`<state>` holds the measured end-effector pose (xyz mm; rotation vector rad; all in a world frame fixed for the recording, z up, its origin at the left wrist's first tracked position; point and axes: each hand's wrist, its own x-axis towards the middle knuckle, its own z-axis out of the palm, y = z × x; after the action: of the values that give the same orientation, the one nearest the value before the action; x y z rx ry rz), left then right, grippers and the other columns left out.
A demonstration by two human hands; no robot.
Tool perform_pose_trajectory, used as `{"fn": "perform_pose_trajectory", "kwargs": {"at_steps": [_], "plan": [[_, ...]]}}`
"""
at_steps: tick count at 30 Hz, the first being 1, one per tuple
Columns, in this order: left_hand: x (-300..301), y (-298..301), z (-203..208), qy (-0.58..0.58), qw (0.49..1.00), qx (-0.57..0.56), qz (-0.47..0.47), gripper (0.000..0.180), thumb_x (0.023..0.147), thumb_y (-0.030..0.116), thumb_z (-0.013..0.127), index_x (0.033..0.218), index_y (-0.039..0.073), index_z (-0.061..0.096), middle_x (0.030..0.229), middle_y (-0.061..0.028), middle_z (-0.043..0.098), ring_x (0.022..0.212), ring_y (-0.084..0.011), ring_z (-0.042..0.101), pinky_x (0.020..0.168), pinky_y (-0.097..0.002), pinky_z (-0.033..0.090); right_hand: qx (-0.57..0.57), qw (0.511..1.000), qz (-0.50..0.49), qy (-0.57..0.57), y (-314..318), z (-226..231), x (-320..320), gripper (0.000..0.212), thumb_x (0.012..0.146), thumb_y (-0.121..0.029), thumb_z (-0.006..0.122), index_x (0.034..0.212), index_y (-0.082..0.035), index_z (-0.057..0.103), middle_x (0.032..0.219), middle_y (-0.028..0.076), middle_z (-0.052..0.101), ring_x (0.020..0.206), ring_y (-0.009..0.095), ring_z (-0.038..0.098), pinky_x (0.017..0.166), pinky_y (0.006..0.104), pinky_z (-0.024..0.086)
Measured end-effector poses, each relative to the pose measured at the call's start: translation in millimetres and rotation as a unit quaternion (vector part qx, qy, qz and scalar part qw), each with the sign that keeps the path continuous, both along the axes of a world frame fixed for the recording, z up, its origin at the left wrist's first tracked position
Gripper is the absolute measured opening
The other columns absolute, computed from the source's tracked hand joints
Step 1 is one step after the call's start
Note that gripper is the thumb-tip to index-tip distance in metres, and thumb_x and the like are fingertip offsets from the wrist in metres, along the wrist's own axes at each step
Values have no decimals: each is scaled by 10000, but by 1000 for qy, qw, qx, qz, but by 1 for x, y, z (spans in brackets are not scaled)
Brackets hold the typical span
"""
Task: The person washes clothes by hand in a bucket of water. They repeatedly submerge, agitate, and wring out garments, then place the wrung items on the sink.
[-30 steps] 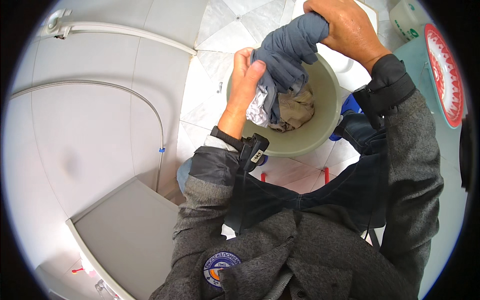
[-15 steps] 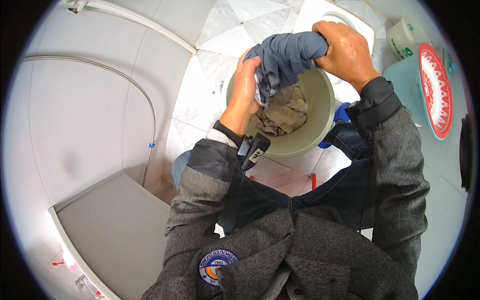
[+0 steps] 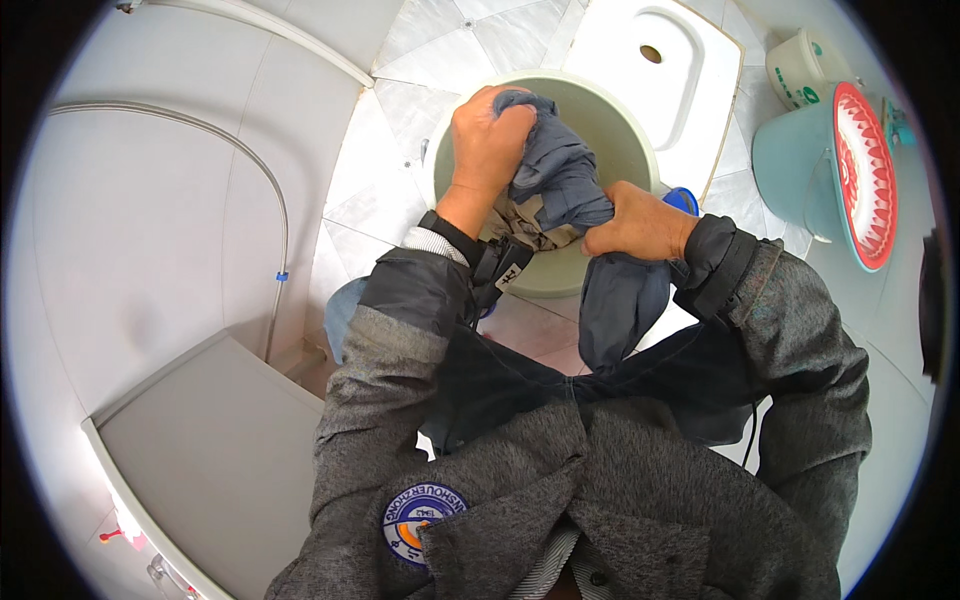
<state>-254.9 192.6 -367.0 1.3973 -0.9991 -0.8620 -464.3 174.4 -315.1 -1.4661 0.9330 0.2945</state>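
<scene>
A dark blue-grey garment (image 3: pixel 560 175) is bunched between my two hands, above a pale green tub (image 3: pixel 630 130). My left hand (image 3: pixel 488 140) is closed round its upper left end, over the tub's left side. Lower down, my right hand (image 3: pixel 640 222) grips it near the tub's right front rim. Past that hand, a loose length of the same cloth hangs outside the tub towards my legs. Beneath the garment, brownish-beige cloth (image 3: pixel 527 226) lies in the tub, partly hidden by my hands and the garment.
A white squat toilet (image 3: pixel 690 90) is set in the tiled floor beyond the tub. To the right stand a light blue bucket (image 3: pixel 790 170), a red-and-white basin (image 3: pixel 865 180) and a white pail (image 3: pixel 805 70). A grey-topped cabinet (image 3: pixel 210 460) is at my left, beside a metal hose (image 3: pixel 285 220).
My right hand has come down and nearer to me, drawing the garment's right part over the tub's near rim, where a length now hangs. My left hand has turned knuckles up, still gripping.
</scene>
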Motion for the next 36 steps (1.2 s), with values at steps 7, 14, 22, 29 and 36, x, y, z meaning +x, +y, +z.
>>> {"fn": "perform_pose_trajectory", "kwargs": {"at_steps": [7,14,22,29,36], "plan": [[-12,-5,9,80,996,29,-3,206,780,110,618,848,-72,687,727,-54,648,679,-117,565,647,-270,485,203,974,-99,-35,5,9,-6,576,691,-240,799,1093,104,571,883,88,628,785,160,608,703,309,522],[-15,-14,23,145,989,17,11,160,796,91,628,820,-59,678,726,0,623,669,-95,534,627,-250,456,281,941,-170,-76,14,5,-5,377,719,-238,750,980,15,652,875,68,659,738,145,626,654,290,528],[-13,-15,23,168,985,37,-10,184,825,139,641,781,-37,665,747,-29,622,704,-123,548,660,-271,456,356,895,-220,-155,19,15,-1,273,761,-226,730,950,-39,668,862,54,663,761,132,624,693,271,516],[1,-11,22,-130,989,21,-63,633,835,483,725,1209,-10,592,1263,-210,531,1136,-331,553,985,-377,446,252,932,-217,-148,-2,22,1,379,843,-382,756,909,-22,659,842,58,647,737,130,628,633,288,519],[12,-8,24,-55,990,34,-125,636,761,348,804,1229,-25,590,1139,-150,621,1045,-228,617,897,-331,499,193,936,-246,-162,-13,30,-2,494,865,-445,751,1001,19,648,911,86,652,771,167,653,698,295,549]]}}
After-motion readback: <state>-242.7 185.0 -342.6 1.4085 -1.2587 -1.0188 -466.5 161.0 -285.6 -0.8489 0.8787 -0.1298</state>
